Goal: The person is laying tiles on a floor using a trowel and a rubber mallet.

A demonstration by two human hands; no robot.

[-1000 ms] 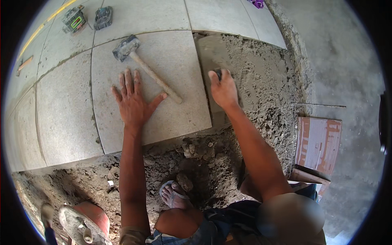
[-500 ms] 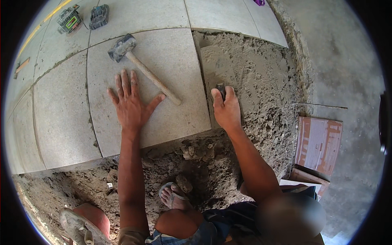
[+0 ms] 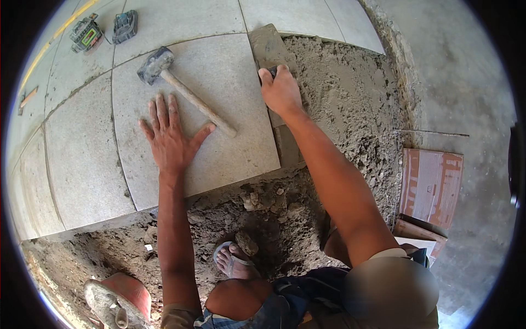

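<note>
My left hand (image 3: pixel 170 142) lies spread on a speckled grey tile (image 3: pixel 230 148), beside the wooden shaft of a rubber-headed mallet (image 3: pixel 200 104) resting on that tile. My right hand (image 3: pixel 282 93) grips the dark handle of a long flat trowel (image 3: pixel 268 44), whose mortar-smeared blade runs along the tile's right edge. Wet grey mortar (image 3: pixel 339 88) fills the square to its right, smoother near the trowel and crumbly farther right.
Green-and-black device (image 3: pixel 85 33), black battery-like unit (image 3: pixel 125 26), yellow strip (image 3: pixel 49 44) and orange-handled tool (image 3: pixel 27 101) lie on laid tiles. Mortar-caked red container (image 3: pixel 126 290) at lower left; soil trench with my sandalled foot (image 3: pixel 235 260) below; brown-backed tiles (image 3: pixel 430 186) on concrete floor (image 3: pixel 460 82).
My right hand, after first coming slightly nearer, has moved forward and left with the trowel to the tile's upper right edge. My left hand stays spread on the tile.
</note>
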